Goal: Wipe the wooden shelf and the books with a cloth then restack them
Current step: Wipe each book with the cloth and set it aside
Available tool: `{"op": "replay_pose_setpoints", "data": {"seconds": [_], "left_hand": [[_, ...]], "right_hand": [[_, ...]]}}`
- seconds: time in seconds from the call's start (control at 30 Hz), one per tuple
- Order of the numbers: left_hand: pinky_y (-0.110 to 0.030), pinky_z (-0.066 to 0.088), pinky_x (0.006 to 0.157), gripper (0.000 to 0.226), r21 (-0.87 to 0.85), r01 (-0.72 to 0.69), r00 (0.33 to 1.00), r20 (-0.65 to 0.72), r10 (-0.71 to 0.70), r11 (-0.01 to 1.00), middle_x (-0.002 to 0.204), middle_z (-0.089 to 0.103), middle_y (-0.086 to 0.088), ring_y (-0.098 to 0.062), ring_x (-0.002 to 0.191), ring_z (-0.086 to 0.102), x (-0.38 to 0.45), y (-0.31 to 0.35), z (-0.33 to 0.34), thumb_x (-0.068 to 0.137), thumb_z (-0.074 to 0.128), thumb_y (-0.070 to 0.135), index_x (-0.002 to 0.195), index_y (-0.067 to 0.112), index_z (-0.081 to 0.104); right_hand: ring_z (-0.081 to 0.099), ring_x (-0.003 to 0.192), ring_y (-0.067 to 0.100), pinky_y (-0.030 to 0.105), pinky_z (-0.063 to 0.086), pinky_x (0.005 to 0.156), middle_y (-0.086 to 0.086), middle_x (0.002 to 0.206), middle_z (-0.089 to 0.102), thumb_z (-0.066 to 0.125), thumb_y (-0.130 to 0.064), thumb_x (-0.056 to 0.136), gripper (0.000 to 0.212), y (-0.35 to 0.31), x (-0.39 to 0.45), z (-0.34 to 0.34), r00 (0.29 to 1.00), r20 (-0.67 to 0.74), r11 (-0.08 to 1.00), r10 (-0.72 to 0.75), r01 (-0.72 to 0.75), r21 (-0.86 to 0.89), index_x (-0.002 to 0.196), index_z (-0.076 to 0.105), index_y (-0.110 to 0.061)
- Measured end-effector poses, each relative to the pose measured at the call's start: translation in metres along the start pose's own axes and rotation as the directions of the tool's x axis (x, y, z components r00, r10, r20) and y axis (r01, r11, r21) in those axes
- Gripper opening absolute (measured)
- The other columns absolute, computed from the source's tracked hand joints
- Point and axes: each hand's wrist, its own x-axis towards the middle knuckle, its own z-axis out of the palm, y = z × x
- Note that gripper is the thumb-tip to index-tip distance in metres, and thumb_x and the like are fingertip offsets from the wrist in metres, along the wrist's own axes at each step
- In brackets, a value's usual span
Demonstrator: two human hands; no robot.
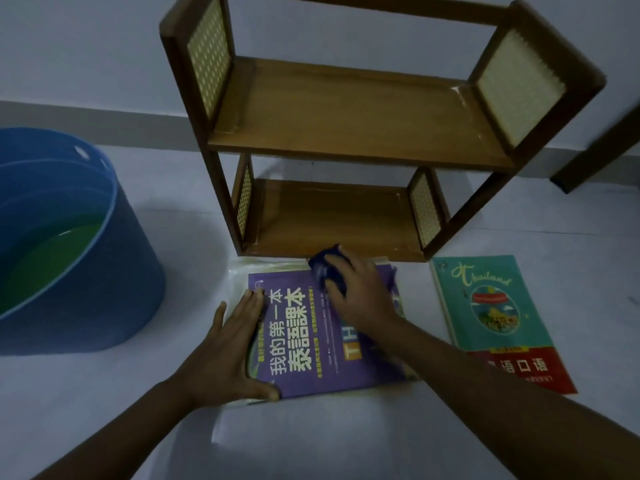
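**A:** What are the hands doing, and why there?

**B:** The left hand lies flat on the left side of a purple book, fingers straight and close together, thumb along the near edge. It looks like it is pinning the book so it does not slide. The right hand presses a dark blue cloth onto the far part of the cover, fingers curled over the bundle and gripping it. I judge this to be a wipe in progress.

**A:** Where is the book?

**B:** On the floor, on top of another pale book or sheets, just in front of the wooden shelf. A teal Thailand book lies flat just to the right, apart from the purple one.

**A:** And the shelf?

**B:** Upright against the wall, two tiers, both holding nothing, with woven side panels. The books seem laid out so each can be cleaned before restacking.

**A:** Any containers?

**B:** A blue tub stands on the left, well apart from the books. It holds liquid that looks greenish, filling the lower part only.
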Motion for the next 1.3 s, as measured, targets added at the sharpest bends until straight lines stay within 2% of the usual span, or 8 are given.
{"op": "replay_pose_setpoints", "data": {"seconds": [0.23,0.43,0.67,0.77,0.87,1.07,1.2,1.3], "left_hand": [[-0.045,-0.014,0.118,0.141,0.035,-0.039,0.998,-0.046,0.041,0.999,0.159,-0.017,0.012,-0.008,0.147,-0.014,-0.003,-0.006,0.002,0.057,0.066,0.082,0.148,0.022,-0.023],[-0.036,-0.027,0.113,0.141,0.04,-0.027,0.999,-0.033,0.029,0.999,0.157,-0.021,0.015,0.0,0.144,-0.02,-0.005,0.0,0.0,0.057,0.063,0.084,0.147,0.022,-0.025],[-0.029,-0.03,0.111,0.143,0.112,-0.054,0.998,-0.034,0.058,0.992,0.158,-0.022,0.012,-0.002,0.144,-0.02,-0.003,-0.002,0.001,0.056,0.065,0.083,0.148,0.018,-0.023],[-0.034,-0.031,0.111,0.139,0.094,-0.037,0.999,-0.001,0.037,0.995,0.157,-0.025,0.013,0.0,0.143,-0.022,-0.004,-0.003,0.001,0.058,0.061,0.084,0.145,0.024,-0.03],[-0.038,-0.031,0.11,0.134,0.199,-0.038,0.999,0.012,0.037,0.979,0.157,-0.023,0.007,-0.006,0.145,-0.021,-0.006,0.003,-0.007,0.06,0.052,0.09,0.148,0.023,-0.023],[-0.06,0.012,0.105,0.116,0.475,-0.272,0.957,0.228,0.182,0.837,0.156,0.018,-0.025,-0.039,0.145,0.012,0.009,0.069,0.037,0.062,0.057,0.079,0.152,0.016,0.02],[-0.071,0.022,0.103,0.113,0.601,-0.239,0.97,0.182,0.161,0.762,0.153,0.013,-0.032,-0.047,0.142,0.006,0.018,0.066,0.04,0.059,0.084,0.02,0.151,0.014,0.019],[-0.065,0.042,0.092,0.118,0.594,-0.307,0.947,0.272,0.173,0.744,0.152,0.022,-0.029,-0.045,0.141,0.012,0.017,0.072,0.018,0.058,0.083,0.014,0.153,0.017,0.012]], "right_hand": [[0.044,0.121,0.026,0.037,0.033,0.104,0.009,0.134,0.055,0.056,-0.026,0.086,0.039,-0.086,-0.06,0.007,0.803,0.192,0.823,-0.564,0.528,0.209,0.123,0.06,-0.015],[0.042,0.124,0.021,0.049,0.044,0.098,0.005,0.136,0.051,0.056,-0.025,0.085,0.044,0.029,-0.042,-0.021,0.998,-0.022,0.996,0.058,-0.056,0.071,0.128,0.056,-0.019],[0.046,0.123,0.022,0.034,0.034,0.106,-0.002,0.14,0.05,0.059,-0.023,0.082,0.046,-0.028,-0.122,-0.007,0.873,0.182,0.882,-0.452,0.408,0.235,0.127,0.055,-0.028],[0.051,0.117,0.021,0.041,0.047,0.098,-0.002,0.131,0.055,0.056,-0.027,0.078,0.046,0.041,-0.12,-0.028,0.998,0.035,0.98,-0.051,0.044,0.193,0.124,0.058,-0.027],[0.052,0.111,0.027,0.042,0.048,0.094,0.007,0.124,0.056,0.048,-0.034,0.084,0.046,0.089,-0.129,-0.046,0.97,-0.004,0.964,0.243,-0.241,0.114,0.125,0.059,-0.017],[0.048,0.122,0.037,0.051,0.045,0.099,0.014,0.139,0.047,0.053,-0.026,0.085,0.051,0.107,-0.158,-0.021,0.961,0.137,0.971,0.24,-0.241,-0.007,0.135,0.05,-0.014],[0.044,0.126,0.033,0.05,0.043,0.101,0.009,0.143,0.04,0.049,-0.041,0.085,0.056,0.106,-0.152,-0.027,0.957,0.183,0.969,0.225,-0.239,0.057,0.138,0.038,-0.027],[0.043,0.128,0.032,0.051,0.043,0.102,0.009,0.146,0.039,0.049,-0.046,0.083,0.061,0.109,-0.154,-0.034,0.956,0.214,0.97,0.199,-0.224,0.098,0.139,0.03,-0.032]]}}
